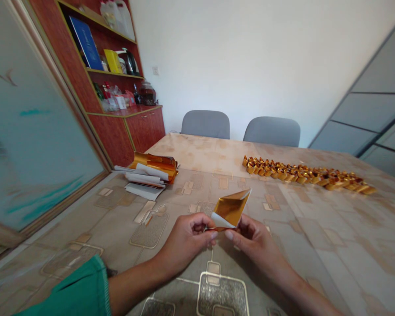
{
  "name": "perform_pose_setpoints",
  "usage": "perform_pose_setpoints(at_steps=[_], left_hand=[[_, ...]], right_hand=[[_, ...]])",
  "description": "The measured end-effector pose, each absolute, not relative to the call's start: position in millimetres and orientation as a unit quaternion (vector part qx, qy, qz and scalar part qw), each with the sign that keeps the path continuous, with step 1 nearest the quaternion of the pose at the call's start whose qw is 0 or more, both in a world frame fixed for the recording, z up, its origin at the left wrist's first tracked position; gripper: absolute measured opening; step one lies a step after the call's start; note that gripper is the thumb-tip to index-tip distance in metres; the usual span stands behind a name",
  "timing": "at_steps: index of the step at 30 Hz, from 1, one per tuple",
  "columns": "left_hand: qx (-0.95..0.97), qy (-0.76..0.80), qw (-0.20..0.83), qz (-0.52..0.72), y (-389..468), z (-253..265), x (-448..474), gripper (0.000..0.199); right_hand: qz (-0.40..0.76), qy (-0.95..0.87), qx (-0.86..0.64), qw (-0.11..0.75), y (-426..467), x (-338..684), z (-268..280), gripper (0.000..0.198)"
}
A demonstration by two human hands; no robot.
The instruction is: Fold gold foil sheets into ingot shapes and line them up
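Observation:
A partly folded sheet of gold foil paper [231,210] is held above the table in front of me, its gold face showing and a pale whitish backing visible along the folded lower edge. My left hand [192,232] pinches its lower left corner between thumb and fingers. On the lower right corner, my right hand [252,237] grips the paper with the thumb in front. Farther back on the left lies a stack of gold foil paper [156,164] with pale sheets [145,186] beside it. Rows of folded gold foil pieces [303,173] stand to the right.
A patterned cloth covers the table [197,151]. Two grey chairs [206,123] stand at its far side, against a white wall. Left of them is a red wooden cabinet [145,125] with bottles and a kettle on its shelves. A frosted glass door [36,131] borders the left side.

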State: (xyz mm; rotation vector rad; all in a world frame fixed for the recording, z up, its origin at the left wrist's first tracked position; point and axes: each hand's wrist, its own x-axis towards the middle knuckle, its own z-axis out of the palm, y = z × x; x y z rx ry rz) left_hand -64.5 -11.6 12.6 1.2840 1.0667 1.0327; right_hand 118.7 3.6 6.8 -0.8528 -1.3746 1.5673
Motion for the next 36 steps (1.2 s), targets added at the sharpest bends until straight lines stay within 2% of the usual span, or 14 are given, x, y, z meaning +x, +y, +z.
perform_pose_setpoints(at_steps=[7, 11, 16, 21, 31, 36], left_hand=[[0.532, 0.415, 0.575, 0.464, -10.0, 9.1, -64.3, 0.017], [0.533, 0.402, 0.585, 0.460, -9.0, 9.2, -63.9, 0.019], [0.481, 0.379, 0.626, 0.483, -9.3, 9.0, -61.1, 0.035], [0.462, 0.395, 0.625, 0.490, -8.3, 10.9, -61.6, 0.042], [0.458, 0.393, 0.641, 0.475, -4.8, 10.6, -62.6, 0.038], [0.477, 0.371, 0.660, 0.446, -1.3, 9.0, -67.0, 0.034]], right_hand=[[0.564, -0.594, -0.381, 0.428, 5.6, 120.7, 7.7, 0.033], [0.566, -0.582, -0.391, 0.434, 5.3, 121.5, 5.3, 0.031], [0.563, -0.576, -0.398, 0.439, 5.6, 120.6, 0.4, 0.030], [0.606, -0.542, -0.363, 0.455, 4.9, 118.0, 5.7, 0.030], [0.611, -0.542, -0.360, 0.452, 9.1, 125.3, -1.1, 0.024], [0.559, -0.592, -0.372, 0.446, 12.0, 129.1, 6.5, 0.029]])
